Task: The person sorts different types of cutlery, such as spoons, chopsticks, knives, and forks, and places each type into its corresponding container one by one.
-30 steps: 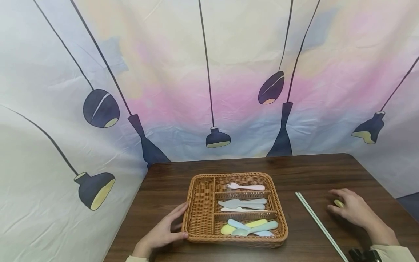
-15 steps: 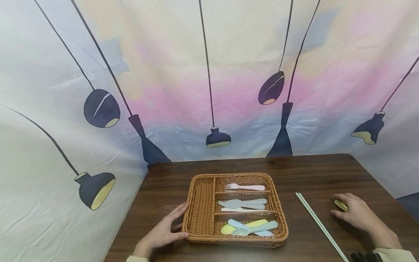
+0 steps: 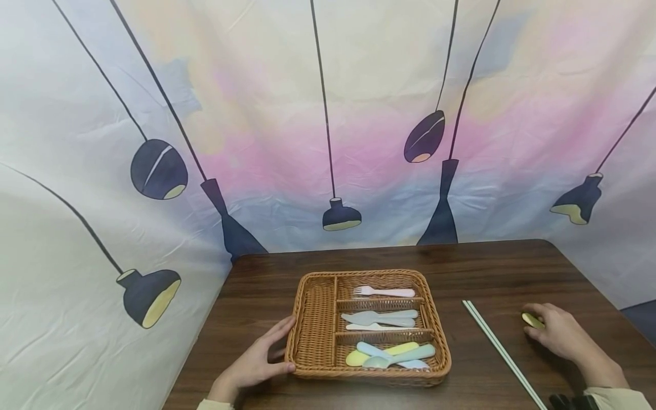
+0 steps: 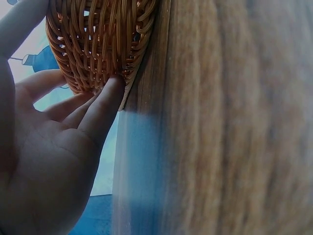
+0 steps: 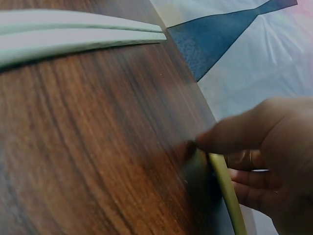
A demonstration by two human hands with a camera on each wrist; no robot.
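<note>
A brown wicker cutlery tray (image 3: 310, 370) with dividers lies on the table. Against its left end rests my left hand (image 3: 256, 361), thumb and fingers spread and touching the woven wall; the left wrist view shows this hand (image 4: 63, 142) close up at the wicker (image 4: 100, 44). Over at the right, my right hand (image 3: 561, 333) holds a yellow piece of cutlery (image 3: 533, 320) between thumb and fingers. Only its rounded end shows in the head view; in the right wrist view it appears edge-on as a thin yellow strip (image 5: 227, 193), so its kind is unclear.
The tray holds a pink fork (image 3: 389, 292), pale knives (image 3: 379, 319) and several spoons, including a green spoon (image 3: 405, 357). Pale green chopsticks (image 3: 499, 347) lie on the dark table (image 3: 487, 273), left of my right hand. Behind hangs a lamp-printed cloth (image 3: 359, 136).
My right hand has shifted slightly right and toward me, its fingers drawing in around the yellow cutlery, which has turned a little. The left hand and the tray have stayed in place.
</note>
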